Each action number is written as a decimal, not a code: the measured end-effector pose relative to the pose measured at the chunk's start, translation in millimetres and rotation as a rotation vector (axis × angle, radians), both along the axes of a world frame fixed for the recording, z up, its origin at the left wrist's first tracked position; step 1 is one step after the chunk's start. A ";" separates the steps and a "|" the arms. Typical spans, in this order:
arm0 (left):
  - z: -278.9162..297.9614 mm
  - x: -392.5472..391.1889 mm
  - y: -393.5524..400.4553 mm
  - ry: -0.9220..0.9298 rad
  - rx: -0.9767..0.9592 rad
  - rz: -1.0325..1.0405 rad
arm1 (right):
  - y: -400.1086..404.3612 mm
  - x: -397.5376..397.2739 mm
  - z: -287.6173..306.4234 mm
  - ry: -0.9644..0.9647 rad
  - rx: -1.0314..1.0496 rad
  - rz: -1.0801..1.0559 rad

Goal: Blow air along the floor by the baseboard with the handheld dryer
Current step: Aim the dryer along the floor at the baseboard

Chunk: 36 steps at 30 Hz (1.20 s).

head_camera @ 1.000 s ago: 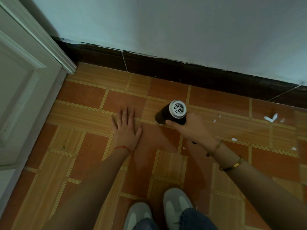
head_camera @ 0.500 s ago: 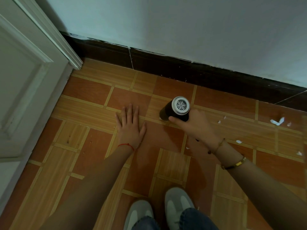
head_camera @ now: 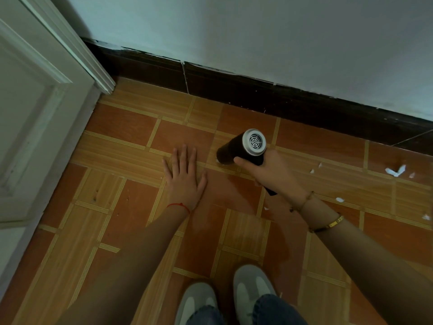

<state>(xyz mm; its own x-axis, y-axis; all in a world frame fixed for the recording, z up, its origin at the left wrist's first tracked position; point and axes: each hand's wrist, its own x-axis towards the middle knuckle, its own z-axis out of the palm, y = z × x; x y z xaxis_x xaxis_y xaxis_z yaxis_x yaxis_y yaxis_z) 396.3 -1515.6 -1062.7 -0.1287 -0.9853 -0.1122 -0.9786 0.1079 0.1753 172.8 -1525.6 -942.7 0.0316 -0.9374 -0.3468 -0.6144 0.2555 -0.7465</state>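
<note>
1. The right hand (head_camera: 269,174) has its fingers wrapped round the handle of the small black handheld dryer with a round silver grille end (head_camera: 243,147).
2. The dryer's silver grille faces up at the camera. Its dark front end points down and left, very close to the floor.
3. Just left of the dryer, the left hand (head_camera: 185,181) lies flat on the orange and tan tiled floor (head_camera: 131,179), fingers straight, holding nothing.
4. Past the dryer, away from the person, the long dark brown baseboard (head_camera: 257,90) runs along the bottom of the pale wall (head_camera: 257,31).
5. To the right of the grip, little white scraps (head_camera: 395,171) lie on the tiles.
6. Far left of the grip stands a white panelled door (head_camera: 35,113).
7. Below the hands, near the person, are two grey shoes (head_camera: 253,292).
</note>
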 end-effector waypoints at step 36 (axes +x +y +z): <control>-8.0 2.3 1.0 0.019 -0.044 -0.008 | -11.0 26.7 -6.1 0.114 -0.103 0.138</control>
